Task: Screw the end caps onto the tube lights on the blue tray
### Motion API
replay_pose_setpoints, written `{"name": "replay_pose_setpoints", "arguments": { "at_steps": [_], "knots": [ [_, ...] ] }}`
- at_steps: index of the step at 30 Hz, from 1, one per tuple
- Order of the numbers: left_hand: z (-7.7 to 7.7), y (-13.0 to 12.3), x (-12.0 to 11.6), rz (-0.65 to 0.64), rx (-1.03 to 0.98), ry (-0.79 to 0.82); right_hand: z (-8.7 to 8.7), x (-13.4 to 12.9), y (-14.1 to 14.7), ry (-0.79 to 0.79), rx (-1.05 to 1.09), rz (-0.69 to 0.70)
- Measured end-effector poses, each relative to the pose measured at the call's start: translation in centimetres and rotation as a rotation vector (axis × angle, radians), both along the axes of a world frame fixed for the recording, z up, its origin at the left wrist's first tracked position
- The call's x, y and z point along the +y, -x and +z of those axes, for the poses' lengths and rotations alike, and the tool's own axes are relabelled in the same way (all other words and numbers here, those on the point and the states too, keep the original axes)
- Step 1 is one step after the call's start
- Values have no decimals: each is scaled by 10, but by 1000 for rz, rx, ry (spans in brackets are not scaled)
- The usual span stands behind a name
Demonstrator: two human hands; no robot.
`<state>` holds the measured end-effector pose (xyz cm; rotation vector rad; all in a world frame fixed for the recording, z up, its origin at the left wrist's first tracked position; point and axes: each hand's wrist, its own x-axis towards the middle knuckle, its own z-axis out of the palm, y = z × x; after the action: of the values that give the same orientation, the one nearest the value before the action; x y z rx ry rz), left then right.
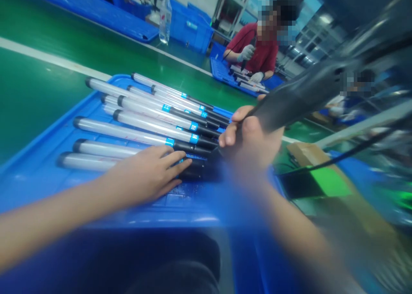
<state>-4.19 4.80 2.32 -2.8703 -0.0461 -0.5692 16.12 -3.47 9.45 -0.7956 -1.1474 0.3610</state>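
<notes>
My left hand [149, 171] lies over the nearest clear tube [85, 162]. Its fingers and thumb close around the black end section [193, 170] of that tube. My right hand [251, 141] is wrapped around a thick black electric screwdriver [289, 98], which slants up to the right. The tool's lower end points down at the tube's black end; blur hides its tip. Beyond my left hand, several similar tubes [138, 133] with black caps and blue labels lie side by side on a blue plastic tray [41, 156].
Across the green floor [45, 77], a co-worker in a red shirt [249, 40] works with gloved hands at another blue tray. A water bottle [165, 21] stands near blue bins [189, 28]. A black cable [350, 148] and a cardboard box [309, 154] are at the right.
</notes>
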Motion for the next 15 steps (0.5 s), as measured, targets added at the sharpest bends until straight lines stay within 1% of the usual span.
{"name": "replay_pose_setpoints", "arguments": {
  "at_steps": [2, 4, 5, 7, 8, 11, 13, 15],
  "knots": [
    [0, 0, 0, -8, -3, 17, 0, -6, 2, 47, 11, 124],
    [-1, 0, 0, -3, 1, 63, 0, -11, 6, 172, -21, 241],
    [-1, 0, 0, 1, 4, 92, -1, -12, 8, 232, -45, 264],
    [-2, 0, 0, 8, 9, 136, -3, -13, 10, 295, -82, 223],
    [-3, 0, 0, 10, 8, 149, -4, -13, 11, 285, -88, 174],
    [-5, -1, 0, 19, -1, 159, -4, -10, 9, 191, -102, 20],
    [-6, -1, 0, 29, 3, 143, -3, -9, 8, 154, -117, -30],
    [-7, -1, 0, 36, 23, 110, -3, -9, 8, 151, -114, -36]
  ]
}}
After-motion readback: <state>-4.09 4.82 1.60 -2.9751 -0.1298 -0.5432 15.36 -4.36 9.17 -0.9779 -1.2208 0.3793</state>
